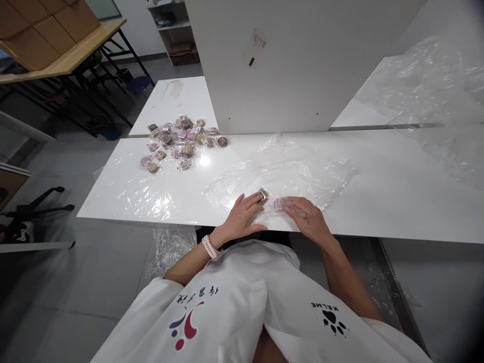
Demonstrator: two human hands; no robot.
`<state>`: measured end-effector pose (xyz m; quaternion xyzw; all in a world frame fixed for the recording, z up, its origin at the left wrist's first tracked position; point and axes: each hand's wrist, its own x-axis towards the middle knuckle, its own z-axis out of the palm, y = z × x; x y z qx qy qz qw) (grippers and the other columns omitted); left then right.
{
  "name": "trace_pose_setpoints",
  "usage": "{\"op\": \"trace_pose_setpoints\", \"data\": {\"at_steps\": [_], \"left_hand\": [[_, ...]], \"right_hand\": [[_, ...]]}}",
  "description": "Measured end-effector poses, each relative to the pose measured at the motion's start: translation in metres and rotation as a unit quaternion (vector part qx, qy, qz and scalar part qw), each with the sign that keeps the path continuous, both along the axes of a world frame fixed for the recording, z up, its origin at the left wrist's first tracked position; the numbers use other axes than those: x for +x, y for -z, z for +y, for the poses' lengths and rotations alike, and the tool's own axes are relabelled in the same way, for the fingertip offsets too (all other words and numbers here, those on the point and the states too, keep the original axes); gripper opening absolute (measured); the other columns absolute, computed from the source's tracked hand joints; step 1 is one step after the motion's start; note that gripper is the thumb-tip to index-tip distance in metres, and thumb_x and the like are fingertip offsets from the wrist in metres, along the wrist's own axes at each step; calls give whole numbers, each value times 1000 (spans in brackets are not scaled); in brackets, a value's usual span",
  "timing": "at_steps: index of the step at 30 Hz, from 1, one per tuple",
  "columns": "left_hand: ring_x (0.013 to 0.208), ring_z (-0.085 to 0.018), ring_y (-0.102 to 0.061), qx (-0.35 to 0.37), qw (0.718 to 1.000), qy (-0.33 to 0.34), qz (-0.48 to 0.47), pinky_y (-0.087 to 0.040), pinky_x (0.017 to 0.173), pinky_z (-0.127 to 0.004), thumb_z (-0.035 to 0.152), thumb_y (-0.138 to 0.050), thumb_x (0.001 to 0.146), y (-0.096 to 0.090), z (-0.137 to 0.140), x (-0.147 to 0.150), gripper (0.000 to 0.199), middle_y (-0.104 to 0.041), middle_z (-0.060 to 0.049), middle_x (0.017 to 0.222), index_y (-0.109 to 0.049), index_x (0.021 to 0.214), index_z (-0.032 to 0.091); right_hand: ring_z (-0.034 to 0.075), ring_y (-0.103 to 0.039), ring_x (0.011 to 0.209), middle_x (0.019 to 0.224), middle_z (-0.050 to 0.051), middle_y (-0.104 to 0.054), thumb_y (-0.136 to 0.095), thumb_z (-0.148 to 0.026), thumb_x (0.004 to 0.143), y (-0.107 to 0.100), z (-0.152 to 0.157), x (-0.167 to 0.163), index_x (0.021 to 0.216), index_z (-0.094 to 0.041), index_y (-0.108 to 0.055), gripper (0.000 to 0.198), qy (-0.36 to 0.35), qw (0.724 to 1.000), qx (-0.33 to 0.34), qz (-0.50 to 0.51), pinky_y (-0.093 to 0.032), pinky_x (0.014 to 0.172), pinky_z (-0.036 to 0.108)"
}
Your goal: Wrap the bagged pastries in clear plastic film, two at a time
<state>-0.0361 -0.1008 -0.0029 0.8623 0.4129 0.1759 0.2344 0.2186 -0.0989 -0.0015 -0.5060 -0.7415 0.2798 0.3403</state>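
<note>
My left hand lies flat on the white table, fingers spread, its fingertips touching a small brown wrapped snack. My right hand rests just to the right, fingers over a pink wrapped snack. Both snacks sit at the near edge of a crumpled clear plastic sheet. A pale pink watch is on my left wrist.
A pile of several wrapped brown and pink snacks lies at the table's far left. A tall white panel stands behind the table. More clear plastic covers the right side. Wooden tables and a chair base stand left.
</note>
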Motion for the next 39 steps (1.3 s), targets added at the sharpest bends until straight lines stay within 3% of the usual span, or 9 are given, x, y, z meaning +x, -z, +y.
{"op": "trace_pose_setpoints", "data": {"at_steps": [3, 7, 11, 16, 21, 25, 29, 34, 39], "left_hand": [[123, -25, -57, 9, 993, -98, -60, -40, 109, -48, 44, -58, 95, 2, 10, 15, 23, -65, -8, 131, -63, 95, 22], [87, -20, -59, -9, 972, -216, -93, -48, 83, -38, 27, -60, 92, 8, 29, 33, 23, -67, -4, 85, -53, 71, 21], [75, -18, -54, -48, 954, -272, -116, -46, 71, -33, 19, -66, 83, 10, 40, 38, 11, -59, 1, 73, -55, 78, 21], [86, -17, -60, -33, 974, -188, -123, -50, 76, -34, 18, -54, 91, 10, 42, 27, 26, -63, -5, 103, -64, 113, 25], [114, -27, -56, 2, 999, -44, -16, -48, 94, -44, 36, -52, 96, 2, 44, 7, 36, -54, -11, 135, -63, 129, 28], [118, -30, -53, 6, 998, 30, 61, -45, 97, -47, 40, -62, 90, -4, 49, -7, 59, -49, -8, 147, -47, 146, 32], [109, -25, -58, 16, 999, -4, 40, -47, 92, -41, 29, -45, 98, -2, 58, -9, 39, -63, -8, 133, -58, 135, 27], [90, -21, -65, -52, 997, -58, 3, -47, 79, -33, 42, -42, 100, -10, 68, -2, 35, -75, -5, 103, -70, 110, 24], [51, -13, -49, -186, 974, -127, 20, -34, 55, -27, 51, -51, 94, -19, 91, 3, 52, -58, -2, 52, -54, 53, 19]], "right_hand": [[21, -65, 81, 87, 4, -72, -54, -47, 93, 0, 30, -4, 86, -23, -70, 29, 50, 996, -71, 25, -50, 73, 35], [18, -59, 67, 72, 2, -67, -65, -49, 82, 9, 58, -7, 78, -22, -68, 27, 100, 987, -128, -8, -45, 65, 32], [20, -60, 74, 92, 5, -67, -62, -39, 83, 21, 58, -8, 98, -23, -68, 23, 139, 988, -30, -66, -47, 66, 35], [26, -60, 101, 102, 7, -69, -45, -24, 94, 27, 38, 0, 95, -26, -71, 26, 25, 987, 134, -81, -47, 92, 45], [28, -56, 121, 132, 7, -63, -56, -46, 94, 29, 22, 20, 136, -29, -58, 46, -95, 983, 78, -134, -44, 102, 48], [28, -54, 126, 138, 7, -60, -52, -47, 96, 31, 22, 27, 141, -29, -54, 48, -107, 984, 59, -132, -42, 105, 49], [25, -59, 119, 128, 5, -67, -47, -45, 99, 31, 24, 25, 131, -30, -63, 39, -74, 992, 56, -81, -46, 102, 46], [23, -65, 89, 97, 4, -74, -44, -54, 98, 25, 28, 21, 104, -28, -75, 41, 18, 999, -10, -30, -51, 81, 39], [19, -59, 65, 69, 2, -66, -56, -63, 88, 19, 47, 16, 80, -22, -73, 45, 107, 986, -124, -2, -43, 62, 32]]}}
